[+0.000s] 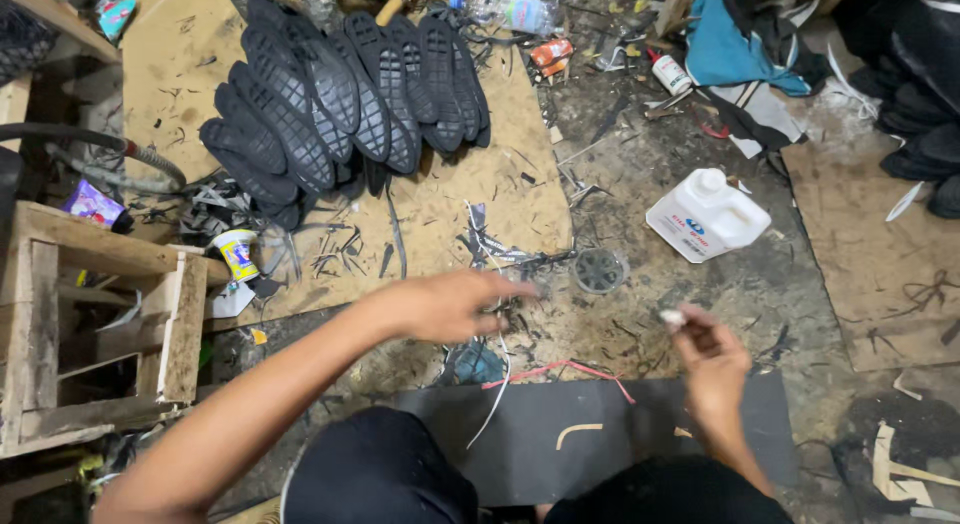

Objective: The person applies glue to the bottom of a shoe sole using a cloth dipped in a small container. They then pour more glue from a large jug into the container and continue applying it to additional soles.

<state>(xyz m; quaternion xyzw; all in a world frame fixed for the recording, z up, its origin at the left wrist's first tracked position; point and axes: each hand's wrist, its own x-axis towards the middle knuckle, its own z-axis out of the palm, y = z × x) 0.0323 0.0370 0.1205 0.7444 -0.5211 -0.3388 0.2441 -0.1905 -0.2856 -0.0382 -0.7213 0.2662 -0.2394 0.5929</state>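
We sit over a littered workshop floor, with a worn sheet of brown board [450, 199] spread across it; on the board lies a fanned heap of black treaded rubber shoe soles [340, 104]; a dark flat mat [600, 434] lies before our knees, a rough wooden crate [100, 324] stands to the left, and a white plastic jug [707, 216] stands to the right; our left hand [450, 306] reaches out over black offcuts, fingers loose and blurred, so we cannot tell whether it holds anything; our right hand [712, 362] pinches a small pale scrap [672, 318] at its fingertips; we judge this a sorting moment, calling next for a steady pinch.
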